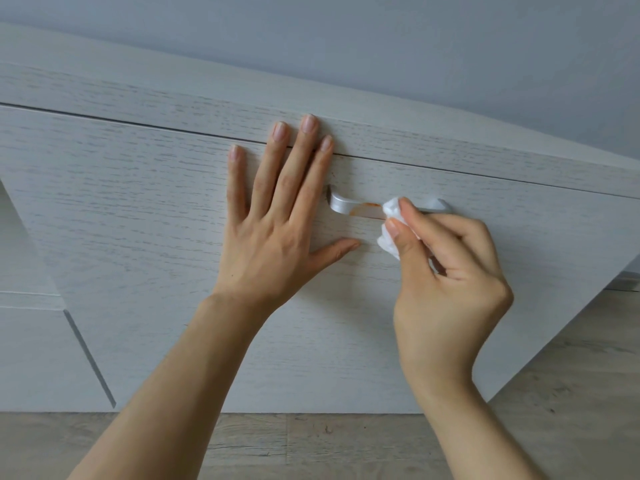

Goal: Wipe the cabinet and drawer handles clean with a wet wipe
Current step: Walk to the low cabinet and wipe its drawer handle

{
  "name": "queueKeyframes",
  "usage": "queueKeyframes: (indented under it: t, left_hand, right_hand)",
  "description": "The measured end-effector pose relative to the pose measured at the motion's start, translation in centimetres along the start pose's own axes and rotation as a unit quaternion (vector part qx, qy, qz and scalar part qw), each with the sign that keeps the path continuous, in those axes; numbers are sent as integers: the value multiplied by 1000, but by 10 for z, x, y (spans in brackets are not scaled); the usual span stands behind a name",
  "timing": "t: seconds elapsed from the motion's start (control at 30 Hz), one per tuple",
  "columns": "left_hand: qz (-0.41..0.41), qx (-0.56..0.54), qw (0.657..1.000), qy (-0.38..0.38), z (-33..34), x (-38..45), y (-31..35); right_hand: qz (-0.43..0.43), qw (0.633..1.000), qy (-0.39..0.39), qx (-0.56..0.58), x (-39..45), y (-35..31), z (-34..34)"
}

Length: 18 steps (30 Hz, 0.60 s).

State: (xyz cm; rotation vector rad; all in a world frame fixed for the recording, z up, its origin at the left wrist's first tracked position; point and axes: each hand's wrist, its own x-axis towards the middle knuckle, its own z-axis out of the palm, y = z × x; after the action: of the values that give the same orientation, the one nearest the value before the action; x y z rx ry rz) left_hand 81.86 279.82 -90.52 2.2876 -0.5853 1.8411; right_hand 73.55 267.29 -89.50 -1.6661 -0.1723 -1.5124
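While pinched by the right hand (446, 271), the wipe (391, 225) touches the handle (349, 206) — mid-bar.

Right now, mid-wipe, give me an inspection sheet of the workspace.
Surface: pale wood-grain drawer front, closed under the cabinet top.
Job's things: silver handle with an orange-brown smear near its middle; crumpled white wet wipe pressed on the handle to the right of the smear.
Clutter: nothing seen.
Grippers: left hand flat on the drawer front, fingers straight; right hand pinches the wipe.
Cables: nothing seen.
Surroundings: grey wall, wood-look floor, more panels at the left.
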Motion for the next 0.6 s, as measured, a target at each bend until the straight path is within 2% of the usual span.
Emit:
queueKeyframes:
  t: [0.17, 0.3, 0.43, 0.6]
  left_hand:
    - [12, -8, 1000, -6, 0, -1, -5]
    - [10, -6, 1000, 2, 1, -2, -5]
    - [11, -10, 1000, 5, 2, -2, -5]
    - [12, -15, 1000, 9, 2, -3, -5]
  right_hand:
    - [42, 998, 40, 21, -1, -3, 2]
    - [16, 1000, 17, 4, -2, -8, 9]
    - [32, 999, 37, 15, -4, -8, 12]
    - [25, 999, 23, -7, 5, -13, 4]
